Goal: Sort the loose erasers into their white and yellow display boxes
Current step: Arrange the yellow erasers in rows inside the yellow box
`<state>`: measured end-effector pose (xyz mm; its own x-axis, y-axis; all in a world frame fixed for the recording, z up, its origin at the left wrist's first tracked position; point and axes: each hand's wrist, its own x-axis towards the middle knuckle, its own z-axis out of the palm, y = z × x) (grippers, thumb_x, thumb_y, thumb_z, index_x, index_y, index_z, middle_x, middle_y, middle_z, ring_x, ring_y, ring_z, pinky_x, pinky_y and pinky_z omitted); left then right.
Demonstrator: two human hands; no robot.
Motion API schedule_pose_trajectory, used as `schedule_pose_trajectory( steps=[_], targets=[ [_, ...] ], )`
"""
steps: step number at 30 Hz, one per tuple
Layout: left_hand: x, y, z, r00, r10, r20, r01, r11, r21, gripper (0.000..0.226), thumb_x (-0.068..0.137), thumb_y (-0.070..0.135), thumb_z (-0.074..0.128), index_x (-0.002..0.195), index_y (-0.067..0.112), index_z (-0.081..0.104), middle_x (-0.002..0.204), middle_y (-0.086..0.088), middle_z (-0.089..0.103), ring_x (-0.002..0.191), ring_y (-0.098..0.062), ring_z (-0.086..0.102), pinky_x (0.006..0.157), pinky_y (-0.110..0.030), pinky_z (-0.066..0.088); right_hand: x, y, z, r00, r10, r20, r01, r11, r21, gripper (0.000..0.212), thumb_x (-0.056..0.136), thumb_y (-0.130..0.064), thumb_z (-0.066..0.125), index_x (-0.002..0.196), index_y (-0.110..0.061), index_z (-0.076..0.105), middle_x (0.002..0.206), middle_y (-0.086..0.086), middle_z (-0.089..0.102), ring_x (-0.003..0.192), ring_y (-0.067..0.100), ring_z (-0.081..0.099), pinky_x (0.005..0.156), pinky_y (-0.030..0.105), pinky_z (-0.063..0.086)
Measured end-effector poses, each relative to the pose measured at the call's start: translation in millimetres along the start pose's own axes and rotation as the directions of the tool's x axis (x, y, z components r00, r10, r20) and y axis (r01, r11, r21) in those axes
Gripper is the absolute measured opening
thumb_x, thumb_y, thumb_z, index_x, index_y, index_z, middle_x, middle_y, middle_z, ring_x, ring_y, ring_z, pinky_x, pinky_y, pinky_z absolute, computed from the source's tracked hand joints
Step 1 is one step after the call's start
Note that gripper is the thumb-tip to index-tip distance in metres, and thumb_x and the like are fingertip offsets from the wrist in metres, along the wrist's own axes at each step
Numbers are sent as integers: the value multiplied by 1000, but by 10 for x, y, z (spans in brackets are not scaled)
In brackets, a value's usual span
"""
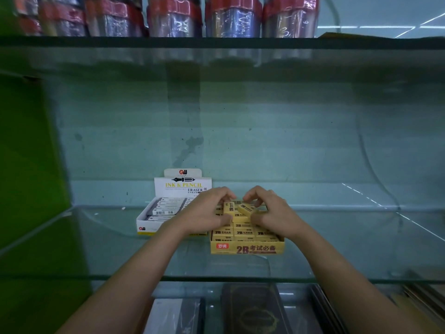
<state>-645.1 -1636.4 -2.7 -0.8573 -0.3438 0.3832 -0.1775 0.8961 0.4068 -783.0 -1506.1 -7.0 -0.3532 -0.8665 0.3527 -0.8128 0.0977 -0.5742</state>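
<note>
Both hands are over the yellow box (247, 248) on the glass shelf (337, 237). Left hand (207, 209) pinches one yellow eraser (229, 208) upright, right hand (269, 210) grips another (248, 209) tilted, probably lining them up to slot in. White box (149, 225) sits just left.

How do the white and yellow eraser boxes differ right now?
The white display box has an upright header card reading INK & PENCIL ERASER; the yellow display box shows none, only a printed 2B front wall. The white box sits left, untouched; both hands work over the yellow one, the left hand and right hand each gripping a yellow eraser. Both stand on the glass shelf, holding rows of erasers.
</note>
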Motion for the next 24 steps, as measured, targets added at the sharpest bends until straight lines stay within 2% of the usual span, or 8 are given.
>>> schedule_pose_trajectory(
  steps=[3, 6, 8, 10, 14, 19, 21, 24],
  targets=[
    [-17, 17, -18, 999, 6, 37, -5, 1000, -18, 47, 77, 6, 60, 121, 20, 50, 120, 8, 55, 108, -4, 49, 79, -8, 36, -8, -8, 1, 999, -2, -39, 1, 1000, -18, 30, 80, -23, 63, 106, -28, 49, 102, -15, 53, 101, 9, 49, 100, 40, 30],
    [-22, 30, -12, 1000, 16, 3, -16, 999, 31, 48, 80, 19, 64, 125, 20, 47, 120, 8, 48, 111, -4, 45, 86, -18, 35, 11, 10, 22, 997, 15, -79, -20, 998, -68, 37, 78, -41, 67, 108, -28, 51, 103, -11, 56, 99, 8, 49, 93, 35, 29],
    [-10, 13, 7, 999, 6, -40, -4, 999, 53, 48, 81, 33, 66, 123, 21, 47, 113, 5, 50, 108, -9, 49, 91, -26, 40, 14, 22, 24, 997, 27, -68, -31, 998, -57, 33, 78, -35, 68, 105, -30, 50, 100, -11, 57, 97, 9, 49, 96, 36, 30],
    [-6, 2, 10, 998, -36, -49, 37, 999, 9, 46, 81, 32, 67, 121, 21, 47, 103, 3, 54, 97, -13, 53, 88, -30, 44, 8, 30, 16, 998, 26, -61, -29, 998, -50, 32, 78, -22, 66, 102, -32, 48, 99, -12, 58, 97, 9, 49, 98, 37, 31],
    [-9, 2, -5, 998, -56, -23, 54, 995, -86, 48, 78, 7, 62, 121, 19, 46, 101, 2, 56, 93, -15, 55, 85, -28, 45, 13, 36, 14, 998, 31, -62, -36, 996, -83, 34, 78, -17, 61, 109, -29, 54, 103, -12, 57, 98, 9, 47, 93, 35, 30],
    [-12, -8, 0, 999, -11, -41, 7, 995, -98, 44, 79, 8, 64, 118, 20, 48, 100, 5, 58, 94, -10, 53, 85, -22, 41, 31, 47, 14, 999, 3, -54, -7, 998, -70, 25, 80, -24, 64, 104, -24, 65, 98, -7, 52, 85, 9, 47, 96, 39, 38],
    [-15, -20, 5, 998, 13, -66, -20, 994, -109, 45, 77, 5, 66, 115, 21, 49, 98, 7, 58, 94, -9, 53, 84, -19, 39, 28, 38, 12, 998, -25, -50, 22, 998, -65, 21, 79, -24, 66, 101, -24, 66, 96, -6, 51, 82, 9, 48, 92, 33, 40],
    [-23, -33, 8, 993, 52, -104, -63, 992, -105, 49, 73, 3, 69, 113, 22, 50, 94, 11, 59, 94, -8, 52, 85, -20, 39, 13, 26, 4, 996, -74, -52, 72, 997, -37, 19, 78, -17, 69, 96, -21, 64, 96, -4, 51, 78, 8, 49, 74, 16, 39]
  ],
)
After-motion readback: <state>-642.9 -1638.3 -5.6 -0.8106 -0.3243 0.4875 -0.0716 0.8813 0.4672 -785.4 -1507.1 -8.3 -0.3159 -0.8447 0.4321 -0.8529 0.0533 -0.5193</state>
